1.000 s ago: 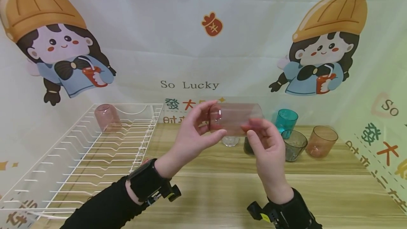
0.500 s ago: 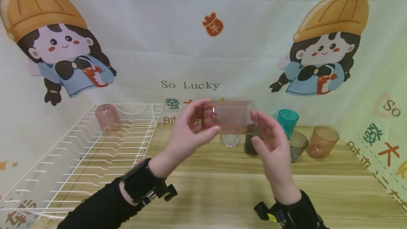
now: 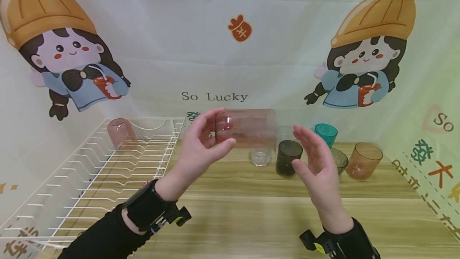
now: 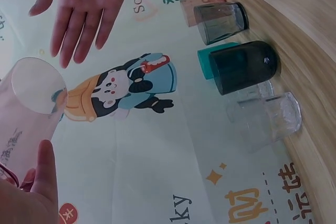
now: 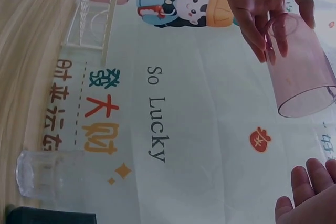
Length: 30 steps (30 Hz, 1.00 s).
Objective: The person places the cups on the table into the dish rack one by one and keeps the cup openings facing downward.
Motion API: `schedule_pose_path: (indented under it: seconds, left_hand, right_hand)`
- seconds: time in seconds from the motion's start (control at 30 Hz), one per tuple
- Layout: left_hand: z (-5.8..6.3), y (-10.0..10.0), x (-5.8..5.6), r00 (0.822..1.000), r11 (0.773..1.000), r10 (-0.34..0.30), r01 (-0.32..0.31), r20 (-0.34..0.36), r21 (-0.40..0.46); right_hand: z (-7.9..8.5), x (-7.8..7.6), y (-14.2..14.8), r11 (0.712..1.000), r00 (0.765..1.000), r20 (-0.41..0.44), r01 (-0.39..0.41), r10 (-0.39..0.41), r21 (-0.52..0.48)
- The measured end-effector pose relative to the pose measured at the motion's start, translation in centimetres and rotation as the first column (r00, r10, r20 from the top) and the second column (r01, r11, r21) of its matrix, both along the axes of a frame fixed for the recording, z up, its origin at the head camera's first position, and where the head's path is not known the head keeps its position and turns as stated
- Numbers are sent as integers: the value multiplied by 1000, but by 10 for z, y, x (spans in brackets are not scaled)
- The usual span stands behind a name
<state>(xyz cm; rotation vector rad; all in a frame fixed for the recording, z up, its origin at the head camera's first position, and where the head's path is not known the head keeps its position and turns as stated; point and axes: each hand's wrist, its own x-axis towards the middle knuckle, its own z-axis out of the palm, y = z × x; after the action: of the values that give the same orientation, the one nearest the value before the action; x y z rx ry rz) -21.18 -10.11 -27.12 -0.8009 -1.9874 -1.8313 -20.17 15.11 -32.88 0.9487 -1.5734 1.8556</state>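
Observation:
My left hand (image 3: 201,141) grips a clear pink drinking glass (image 3: 248,128) by its base end. The glass lies sideways in the air above the table, its mouth toward the right. In the right wrist view, the left fingers (image 5: 281,40) curl round the base of the glass. My right hand (image 3: 320,167) is apart from the glass, to its right, with fingers extended and nothing in them. Behind the hands, a dark grey glass (image 3: 288,159) and a clear glass (image 3: 260,157) stand on the table.
A white wire dish rack (image 3: 118,171) stands on the left, with another pink glass (image 3: 121,133) upside down at its far end. At the back right are a teal glass (image 3: 326,133), a grey glass (image 3: 340,161) and an amber glass (image 3: 364,161). A printed cloth (image 3: 280,63) hangs behind.
The left hand has moved left with the pink glass. The right hand has let go of the mouth end and drawn away to the right, its fingers opening.

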Motion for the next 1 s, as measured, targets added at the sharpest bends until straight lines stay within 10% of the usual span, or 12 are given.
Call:
schedule_pose_path:
  seconds: [1.0]
  left_hand:
    - [11,-49,-8,979,979,204,-204,23,-18]
  right_hand:
    - [-20,-4,36,984,991,84,95,-108,151]
